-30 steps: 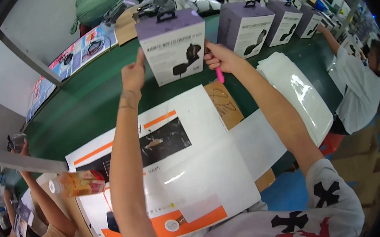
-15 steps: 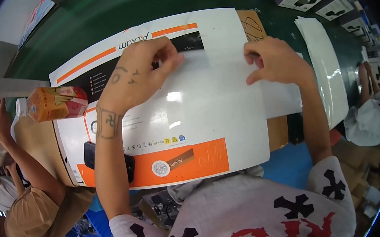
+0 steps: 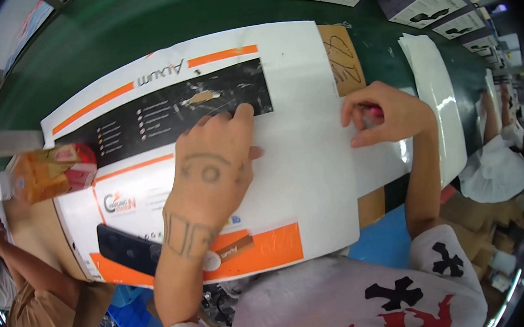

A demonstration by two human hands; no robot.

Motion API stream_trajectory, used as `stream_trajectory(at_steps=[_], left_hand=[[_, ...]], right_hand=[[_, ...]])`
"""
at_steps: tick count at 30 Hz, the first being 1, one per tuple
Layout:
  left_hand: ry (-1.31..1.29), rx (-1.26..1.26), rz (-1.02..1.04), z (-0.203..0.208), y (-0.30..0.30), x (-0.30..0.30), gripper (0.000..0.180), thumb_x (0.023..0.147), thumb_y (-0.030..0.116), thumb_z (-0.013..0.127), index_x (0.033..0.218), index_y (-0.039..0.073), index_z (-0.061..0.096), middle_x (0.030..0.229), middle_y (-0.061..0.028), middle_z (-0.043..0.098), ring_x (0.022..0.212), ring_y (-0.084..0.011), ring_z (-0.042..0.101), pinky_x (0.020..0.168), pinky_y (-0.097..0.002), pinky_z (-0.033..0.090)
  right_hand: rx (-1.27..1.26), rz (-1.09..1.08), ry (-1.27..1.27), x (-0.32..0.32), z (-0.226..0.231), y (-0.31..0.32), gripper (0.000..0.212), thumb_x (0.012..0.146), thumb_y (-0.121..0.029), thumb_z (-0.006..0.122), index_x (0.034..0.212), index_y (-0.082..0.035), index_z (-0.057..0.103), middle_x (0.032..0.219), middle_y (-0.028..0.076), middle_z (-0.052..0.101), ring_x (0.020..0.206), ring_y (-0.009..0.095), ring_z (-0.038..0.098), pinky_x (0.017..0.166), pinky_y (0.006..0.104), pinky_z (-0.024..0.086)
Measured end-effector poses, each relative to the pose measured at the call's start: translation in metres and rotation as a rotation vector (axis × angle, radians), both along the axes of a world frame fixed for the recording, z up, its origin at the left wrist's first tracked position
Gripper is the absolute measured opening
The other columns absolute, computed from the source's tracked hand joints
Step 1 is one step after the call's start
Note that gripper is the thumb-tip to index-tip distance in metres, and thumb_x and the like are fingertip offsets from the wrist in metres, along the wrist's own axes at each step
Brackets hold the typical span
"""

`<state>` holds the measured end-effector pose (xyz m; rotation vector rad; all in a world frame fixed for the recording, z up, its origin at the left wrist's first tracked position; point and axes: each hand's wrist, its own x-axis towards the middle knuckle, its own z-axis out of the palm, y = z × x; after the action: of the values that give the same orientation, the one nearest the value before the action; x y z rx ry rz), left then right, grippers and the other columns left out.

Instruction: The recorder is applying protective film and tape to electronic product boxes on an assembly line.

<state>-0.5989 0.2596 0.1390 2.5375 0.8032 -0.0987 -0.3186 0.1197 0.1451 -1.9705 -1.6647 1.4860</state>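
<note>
My left hand (image 3: 212, 171) rests palm down over the middle of a large flat printed cardboard panel (image 3: 321, 189), white with orange and black areas. Its thumb stands apart from the index finger; the other fingers are bent and partly hidden. My right hand (image 3: 389, 113) is curled just past the panel's right edge, with a small pink thing (image 3: 373, 113) showing between thumb and fingers; its kind is unclear. Below that hand, a glossy translucent sheet (image 3: 383, 163) reaches out from the panel's right side.
A bottle of orange drink (image 3: 51, 173) and a dark phone (image 3: 128, 247) are on the left. Brown cardboard (image 3: 345, 61) shows under the panel. Glossy white sheets (image 3: 439, 105) lie at right. Product boxes (image 3: 423, 0) stand far right. Another person's arm (image 3: 27, 249) is at left.
My left hand has come nearer and to the right, uncovering the black printed area. My right hand has dropped slightly, and pink now shows in its fingers. The whole view has shifted.
</note>
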Motion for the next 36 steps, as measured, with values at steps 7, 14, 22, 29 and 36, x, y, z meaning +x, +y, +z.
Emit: stream_trajectory(at_steps=[7, 14, 22, 29, 36], left_hand=[[-0.424, 0.062, -0.193, -0.029, -0.041, 0.031, 0.021, 0.086, 0.007, 0.073, 0.104, 0.009, 0.062, 0.097, -0.0069, 0.062, 0.089, -0.0239, 0.06, 0.082, -0.0354, 0.048], [-0.445, 0.062, -0.182, -0.054, -0.052, 0.034, 0.02, 0.084, 0.005, 0.069, 0.101, 0.009, 0.06, 0.092, -0.0064, 0.057, 0.087, -0.0208, 0.057, 0.082, -0.0322, 0.043], [-0.419, -0.05, -0.266, -0.052, -0.05, 0.033, 0.014, 0.086, 0.005, 0.069, 0.096, 0.011, 0.061, 0.086, -0.0036, 0.055, 0.081, -0.0175, 0.056, 0.08, -0.0304, 0.042], [-0.422, -0.021, -0.282, -0.058, -0.058, 0.036, 0.012, 0.084, 0.005, 0.07, 0.091, 0.011, 0.062, 0.085, -0.0033, 0.055, 0.078, -0.0155, 0.056, 0.079, -0.0298, 0.043], [-0.384, -0.071, -0.277, -0.054, -0.058, 0.034, 0.011, 0.084, 0.005, 0.07, 0.09, 0.01, 0.062, 0.086, -0.0036, 0.055, 0.077, -0.0151, 0.056, 0.079, -0.0297, 0.044]], right_hand=[[0.604, -0.398, 0.25, -0.012, -0.045, 0.003, 0.012, 0.085, -0.001, 0.071, 0.096, -0.007, 0.071, 0.079, 0.001, 0.064, 0.063, 0.011, 0.048, 0.059, 0.0242, 0.038], [1.026, -0.288, -0.496, -0.03, -0.066, 0.019, 0.015, 0.083, 0.006, 0.07, 0.093, -0.004, 0.074, 0.09, 0.003, 0.069, 0.067, 0.014, 0.056, 0.061, 0.0258, 0.046], [1.113, -0.148, -0.597, -0.054, -0.066, 0.016, 0.019, 0.073, 0.007, 0.078, 0.089, -0.004, 0.075, 0.093, 0.003, 0.067, 0.069, 0.015, 0.056, 0.059, 0.0253, 0.047], [1.073, -0.16, -0.661, -0.066, -0.075, 0.015, 0.02, 0.07, 0.006, 0.08, 0.086, -0.004, 0.074, 0.09, 0.001, 0.061, 0.068, 0.013, 0.051, 0.057, 0.0227, 0.044], [0.932, -0.129, -0.666, -0.064, -0.057, 0.009, 0.016, 0.072, 0.002, 0.08, 0.085, -0.005, 0.074, 0.088, 0.001, 0.06, 0.067, 0.013, 0.049, 0.056, 0.0228, 0.042]])
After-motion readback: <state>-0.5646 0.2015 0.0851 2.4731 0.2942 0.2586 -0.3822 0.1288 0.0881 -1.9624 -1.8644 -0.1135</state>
